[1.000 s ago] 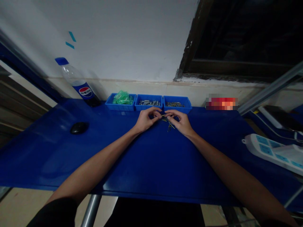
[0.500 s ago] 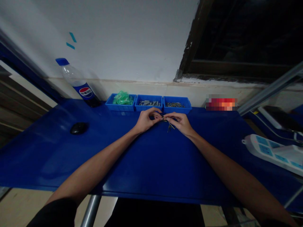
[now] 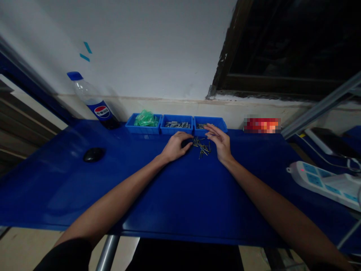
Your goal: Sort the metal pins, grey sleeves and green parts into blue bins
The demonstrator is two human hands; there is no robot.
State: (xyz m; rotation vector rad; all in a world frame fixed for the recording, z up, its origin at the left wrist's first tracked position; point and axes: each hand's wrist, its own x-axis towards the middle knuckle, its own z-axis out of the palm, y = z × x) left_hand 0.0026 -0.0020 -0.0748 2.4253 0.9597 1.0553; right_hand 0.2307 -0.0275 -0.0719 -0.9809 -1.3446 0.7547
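Observation:
Several slender metal pins (image 3: 203, 147), possibly screws, lie in a loose pile on the blue table, between my two hands. At the pile's left edge is my left hand (image 3: 175, 146), its thumb and forefinger apart and nothing visible between them. My right hand (image 3: 222, 145) is raised at the right of the pile, fingers stretched out and holding nothing. Its fingertips overlap the front of the right blue bin (image 3: 210, 131), which contains similar slender pieces. Short grey metal cylinders (image 3: 177, 124) fill part of the middle blue bin (image 3: 176, 131).
A left blue bin (image 3: 143, 130) holds a green plastic bag (image 3: 146, 119). Beside it stands a cola bottle (image 3: 98, 107). A black mouse (image 3: 93, 154) sits on the table (image 3: 175, 199) at left. At right are a white power strip (image 3: 324, 182) and a blurred red item (image 3: 262, 125).
My hands have moved apart from their shared pinch over the pile. My right hand has opened and shifted right and up, and my left fingers have parted, leaving more of the pins visible.

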